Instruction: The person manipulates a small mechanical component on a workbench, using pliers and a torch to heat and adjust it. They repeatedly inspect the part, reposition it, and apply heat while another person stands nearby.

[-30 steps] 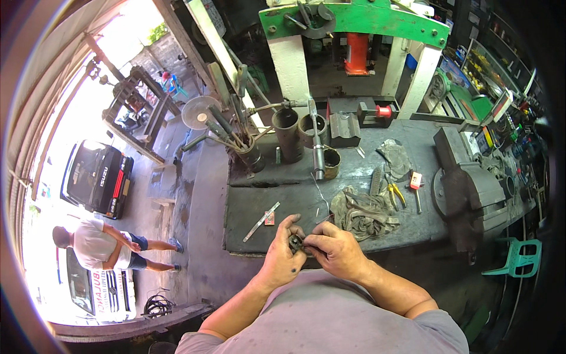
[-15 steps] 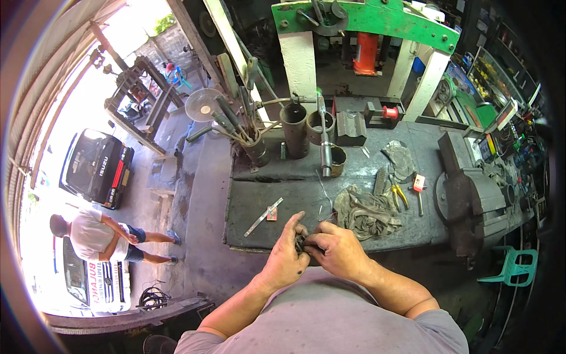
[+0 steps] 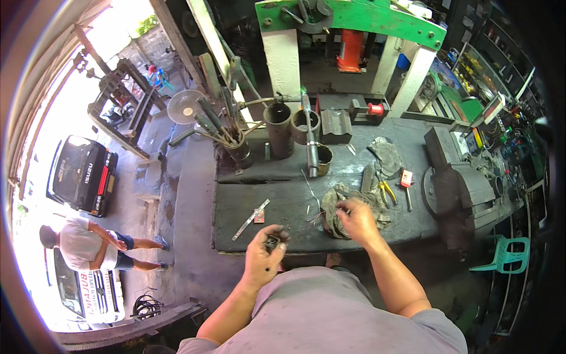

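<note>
Clearly, the left hand (image 3: pixel 264 258) is clamping its grip around a small dark metal part (image 3: pixel 272 242), just over the tabletop's (image 3: pixel 283 206) near edge. It is probably stiff, light and greasy, best pinched by its sides. The right hand (image 3: pixel 356 220) is resting on a grimy rag (image 3: pixel 337 206), fingers loosely curled, holding nothing visible.

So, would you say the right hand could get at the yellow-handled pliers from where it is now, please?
Probably yes. The right hand rests on the grey rag, and the yellow-handled pliers lie just beyond on the workbench, with nothing standing between them.
</note>
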`<move>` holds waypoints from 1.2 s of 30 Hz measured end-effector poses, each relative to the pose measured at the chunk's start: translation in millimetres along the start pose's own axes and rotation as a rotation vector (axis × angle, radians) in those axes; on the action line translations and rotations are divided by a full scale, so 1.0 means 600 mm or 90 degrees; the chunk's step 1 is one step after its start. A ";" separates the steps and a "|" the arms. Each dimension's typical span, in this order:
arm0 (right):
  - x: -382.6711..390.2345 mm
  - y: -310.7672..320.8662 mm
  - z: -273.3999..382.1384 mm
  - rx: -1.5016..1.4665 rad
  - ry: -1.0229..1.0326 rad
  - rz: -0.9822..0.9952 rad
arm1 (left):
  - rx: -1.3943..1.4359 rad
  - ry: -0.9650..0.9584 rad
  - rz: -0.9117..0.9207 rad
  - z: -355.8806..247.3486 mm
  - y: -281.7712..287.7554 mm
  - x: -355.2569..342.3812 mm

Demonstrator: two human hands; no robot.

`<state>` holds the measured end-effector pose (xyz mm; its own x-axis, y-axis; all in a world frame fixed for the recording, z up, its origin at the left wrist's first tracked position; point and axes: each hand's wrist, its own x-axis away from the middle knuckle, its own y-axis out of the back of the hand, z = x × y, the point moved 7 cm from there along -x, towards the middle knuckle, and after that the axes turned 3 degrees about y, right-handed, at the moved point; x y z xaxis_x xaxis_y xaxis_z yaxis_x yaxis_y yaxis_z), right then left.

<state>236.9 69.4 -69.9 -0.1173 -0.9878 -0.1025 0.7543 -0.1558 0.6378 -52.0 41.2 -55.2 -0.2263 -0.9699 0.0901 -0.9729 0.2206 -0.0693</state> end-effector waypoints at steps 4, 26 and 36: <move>0.022 -0.101 -0.056 0.153 0.048 0.112 | -0.062 0.044 -0.062 0.028 0.040 0.013; -0.032 -0.181 0.047 -0.260 -0.002 0.213 | -0.088 0.002 -0.114 0.011 0.057 0.027; 0.029 -0.048 0.193 -0.364 0.124 0.161 | -0.199 -0.182 -0.063 -0.108 -0.017 -0.021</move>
<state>138.3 56.6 -1.9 0.1873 -0.9670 -0.1726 0.9740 0.1601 0.1600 -42.5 57.7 8.9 -0.1520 -0.9678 -0.2006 -0.9666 0.1031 0.2347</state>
